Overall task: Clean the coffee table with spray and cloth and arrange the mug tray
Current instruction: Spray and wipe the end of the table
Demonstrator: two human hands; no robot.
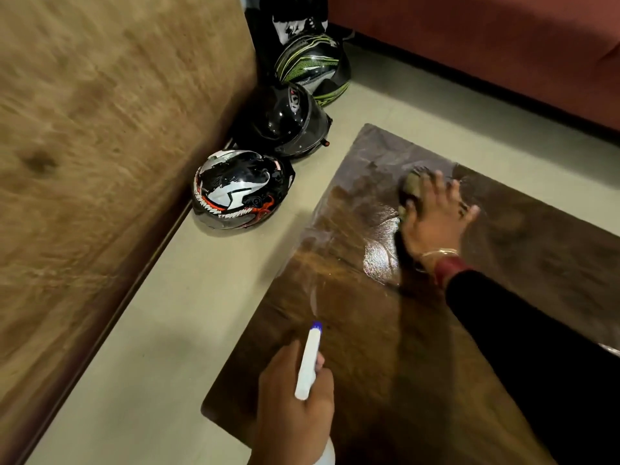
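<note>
Dark glossy wood makes up the coffee table (385,347), which fills the lower right of the view and carries a wet, shiny patch (380,253) near its middle. On the table's far part, just past that patch, the right hand (436,219) lies flat with fingers spread, pressing down on a greenish cloth (411,189) that sticks out from under the fingertips. A black sleeve (536,347) and bangles (439,255) show at the wrist. Over the table's near left corner, the left hand (295,407) is curled around a white spray bottle (308,364), whose blue-tipped nozzle points toward the table's middle. Beyond the table's left edge, on the pale floor (151,347), three motorcycle helmets (241,189) sit in a row beside a brown sofa (100,146).
</note>
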